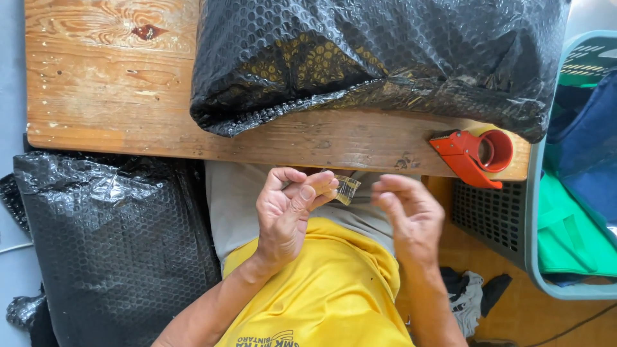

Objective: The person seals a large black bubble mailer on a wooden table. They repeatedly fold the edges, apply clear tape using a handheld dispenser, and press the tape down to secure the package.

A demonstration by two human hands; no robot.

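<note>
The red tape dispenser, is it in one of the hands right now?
No, the red tape dispenser lies on the wooden table, apart from both hands.

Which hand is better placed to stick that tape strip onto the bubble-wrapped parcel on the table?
Left, probably. The left hand already pinches the clear tape strip at its fingertips, just below the table edge and the black bubble-wrapped parcel. The right hand is empty beside the strip.

bench left: bare wooden table (96,83), open to a hand.
bench centre/right: black bubble-wrapped bundle (379,58) covers it, overhanging the near edge.
near edge, right: red tape dispenser (475,154) blocks the corner.
below bench, left: second black bubble-wrap parcel (116,244) fills the floor.
right: teal basket (533,212) walls that side.
lap: narrow gap between left hand (286,215) and right hand (411,215), strip of clear tape (346,188) across it.
</note>
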